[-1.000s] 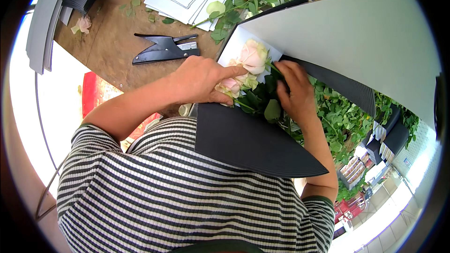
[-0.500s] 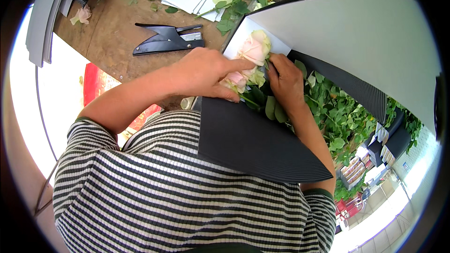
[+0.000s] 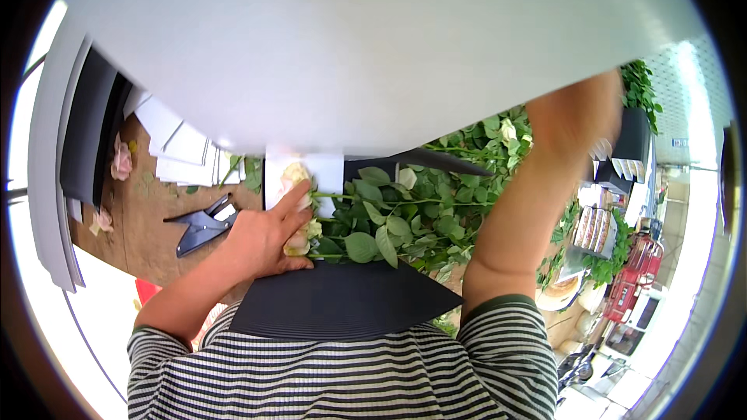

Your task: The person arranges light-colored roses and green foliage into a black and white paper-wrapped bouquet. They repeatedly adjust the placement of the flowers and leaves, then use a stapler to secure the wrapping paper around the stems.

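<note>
My left hand (image 3: 268, 237) holds pale pink roses between its thumb and fingers. One rose bloom (image 3: 294, 174) sits by the index fingertip, and another bloom (image 3: 298, 243) lies between the fingers. Their leafy stems (image 3: 381, 222) run off to the right. My right hand (image 3: 580, 120), blurred by motion, is raised at the right by the lower edge of a large pale grey sheet (image 3: 389, 54). Its fingers are smeared or hidden behind that sheet. Against my body, below the roses, is a black ribbed flap (image 3: 342, 303). White lining (image 3: 331, 175) shows beside the blooms.
A dark stapler (image 3: 204, 225) lies on the wooden table (image 3: 148, 245). White sheets (image 3: 183, 148) and loose petals (image 3: 101, 222) lie at the left, near upright grey and black boards (image 3: 93, 132). At the right are a packed box (image 3: 595, 229) and a red object (image 3: 626, 288).
My right hand has left the roses and swung up and right. The pale sheet now fills the top of the view. My left hand stays at the blooms. The whole view has shifted.
</note>
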### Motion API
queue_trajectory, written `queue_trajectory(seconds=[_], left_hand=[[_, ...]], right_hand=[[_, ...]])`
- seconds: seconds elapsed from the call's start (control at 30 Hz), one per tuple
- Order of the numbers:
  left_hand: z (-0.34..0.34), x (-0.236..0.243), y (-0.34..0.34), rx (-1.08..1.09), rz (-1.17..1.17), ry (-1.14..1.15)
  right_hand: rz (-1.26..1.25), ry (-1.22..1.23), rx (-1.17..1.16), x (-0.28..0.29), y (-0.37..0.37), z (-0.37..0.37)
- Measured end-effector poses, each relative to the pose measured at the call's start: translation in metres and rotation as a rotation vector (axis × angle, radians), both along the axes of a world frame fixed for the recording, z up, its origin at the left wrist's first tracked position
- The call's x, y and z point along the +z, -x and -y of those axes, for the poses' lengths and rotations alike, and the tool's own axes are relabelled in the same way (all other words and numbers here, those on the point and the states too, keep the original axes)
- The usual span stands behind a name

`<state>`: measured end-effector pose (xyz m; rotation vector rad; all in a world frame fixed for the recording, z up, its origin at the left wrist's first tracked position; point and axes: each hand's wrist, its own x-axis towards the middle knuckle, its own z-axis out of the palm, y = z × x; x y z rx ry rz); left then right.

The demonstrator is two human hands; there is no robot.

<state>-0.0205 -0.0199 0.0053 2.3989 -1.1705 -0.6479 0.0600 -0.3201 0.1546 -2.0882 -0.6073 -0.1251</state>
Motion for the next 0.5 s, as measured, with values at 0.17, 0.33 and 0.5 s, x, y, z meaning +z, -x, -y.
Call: queue_trajectory(seconds=[0.17,0.33,0.5], left_hand=[[0.006,0.008,-0.003,-0.064,0.052,0.006],[0.000,0.003,-0.001,-0.015,0.006,0.035],[0.002,0.006,-0.001,-0.033,-0.037,0.033]], right_hand=[[0.261,1.021,-0.382,-0.125,-0.095,0.063],[0.361,0.805,-0.546,-0.068,-0.094,0.100],[0.965,0.247,-0.954,0.127,0.043,0.161]])
